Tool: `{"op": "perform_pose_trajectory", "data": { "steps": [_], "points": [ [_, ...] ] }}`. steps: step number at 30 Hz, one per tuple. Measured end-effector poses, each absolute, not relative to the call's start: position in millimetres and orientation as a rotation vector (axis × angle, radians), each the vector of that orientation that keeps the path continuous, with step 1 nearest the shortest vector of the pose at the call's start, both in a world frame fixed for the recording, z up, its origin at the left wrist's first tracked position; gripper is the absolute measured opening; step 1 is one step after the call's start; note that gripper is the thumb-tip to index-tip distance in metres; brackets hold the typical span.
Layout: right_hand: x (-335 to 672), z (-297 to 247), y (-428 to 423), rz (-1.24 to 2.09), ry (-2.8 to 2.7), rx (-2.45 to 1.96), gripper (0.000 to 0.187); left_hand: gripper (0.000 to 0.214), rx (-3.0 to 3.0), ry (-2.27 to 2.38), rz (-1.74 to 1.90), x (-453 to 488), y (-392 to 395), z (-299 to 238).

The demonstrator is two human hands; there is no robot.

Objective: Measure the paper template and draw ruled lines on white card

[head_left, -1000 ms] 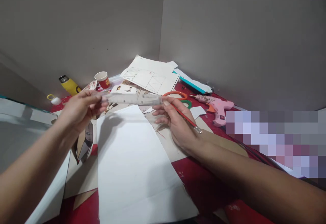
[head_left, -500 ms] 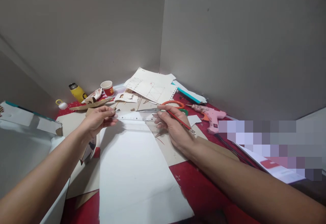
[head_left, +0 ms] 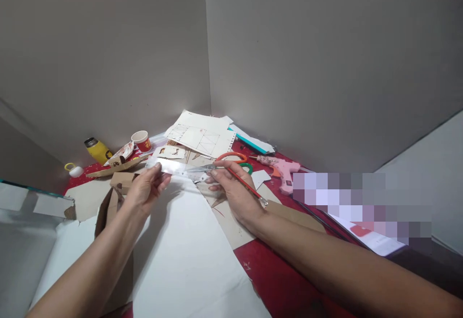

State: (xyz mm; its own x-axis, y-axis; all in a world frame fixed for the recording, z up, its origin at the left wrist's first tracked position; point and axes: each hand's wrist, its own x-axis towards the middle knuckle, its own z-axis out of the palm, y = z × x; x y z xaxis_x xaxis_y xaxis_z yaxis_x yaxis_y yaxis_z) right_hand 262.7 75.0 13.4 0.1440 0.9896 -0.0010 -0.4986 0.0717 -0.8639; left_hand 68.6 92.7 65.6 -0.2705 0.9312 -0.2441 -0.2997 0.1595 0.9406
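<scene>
The ruler [head_left: 172,166] is see-through, brightened by a whitish gleam. The pencil [head_left: 246,183] is coloured red and ended in silver. Plain white is shown by the long sheet [head_left: 181,260], deep red by the cloth [head_left: 275,274], flecked with white. The scissors [head_left: 231,153] are handled in orange and green. The glue gun [head_left: 288,167] is coloured pink, its trigger orange. Yellow is patterned on the red cup [head_left: 143,144]; the bottle [head_left: 98,152] is coloured yellow; the pale paper [head_left: 197,137] is patterned with dark rectangles and diagonals
</scene>
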Motion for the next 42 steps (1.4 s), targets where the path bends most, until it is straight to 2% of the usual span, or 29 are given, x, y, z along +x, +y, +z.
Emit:
{"op": "perform_pose_trajectory", "data": {
  "steps": [5,9,12,16,23,42],
  "points": [
    [260.0,7.7,72.5,1.342,-0.776,-0.848,0.034,0.014,0.834,1.284,1.326,95.3,107.5,73.0],
    [262.2,5.2,67.5,1.309,-0.791,-0.888,0.036,0.001,1.062,1.343,1.248,85.0,158.0,92.8],
    [265.2,13.1,61.0,1.329,-0.876,-0.907,0.034,0.016,1.24,1.425,1.185,81.8,195.4,99.3],
    [267.8,27.0,51.1,1.377,-1.018,-0.893,0.028,0.015,1.466,1.484,1.028,105.5,224.3,85.3],
    [266.0,29.9,49.6,1.472,-1.042,-0.928,0.022,0.032,1.668,1.532,0.783,160.3,250.1,51.5],
    [273.6,37.8,51.2,1.524,-1.095,-0.986,0.018,0.033,1.903,1.586,0.79,183.0,277.1,24.9]
  ]
}}
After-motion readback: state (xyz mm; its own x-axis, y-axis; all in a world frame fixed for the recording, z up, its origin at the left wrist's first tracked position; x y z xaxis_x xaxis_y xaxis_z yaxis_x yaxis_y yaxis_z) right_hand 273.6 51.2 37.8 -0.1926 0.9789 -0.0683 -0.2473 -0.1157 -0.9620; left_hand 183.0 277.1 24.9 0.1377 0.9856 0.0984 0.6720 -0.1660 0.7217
